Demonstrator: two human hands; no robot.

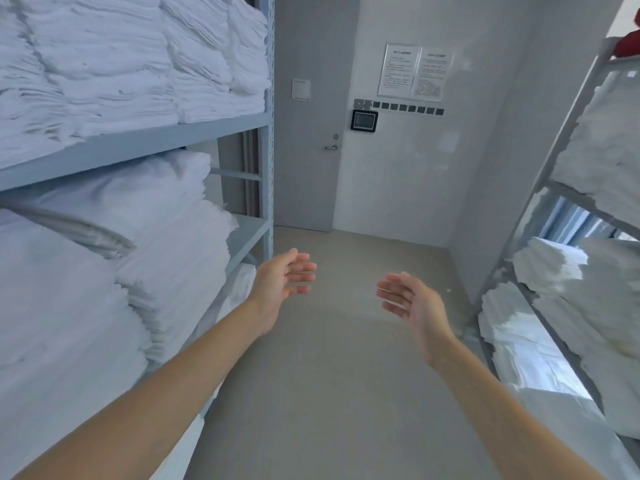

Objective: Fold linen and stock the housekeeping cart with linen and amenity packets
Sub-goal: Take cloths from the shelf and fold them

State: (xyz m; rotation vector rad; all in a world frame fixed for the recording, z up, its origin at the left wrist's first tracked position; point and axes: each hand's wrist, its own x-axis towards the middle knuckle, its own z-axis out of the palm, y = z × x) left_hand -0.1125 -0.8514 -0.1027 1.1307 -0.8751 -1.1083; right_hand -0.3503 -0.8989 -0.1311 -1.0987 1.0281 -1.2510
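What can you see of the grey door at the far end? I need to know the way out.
The grey door stands shut in the far wall, past the left shelving rack. It looks smooth and painted, with a metal lever handle and a small lock above it on its right edge. A pale notice is stuck near the top. Nothing touches it.

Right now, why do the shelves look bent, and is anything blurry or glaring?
Head view: the wide-angle lens bows the left rack and tilts the right rack; the right hand is slightly motion-smeared, the left hand a little sharper; the wall notices are too soft to read; bright light washes out the linen low on the right.
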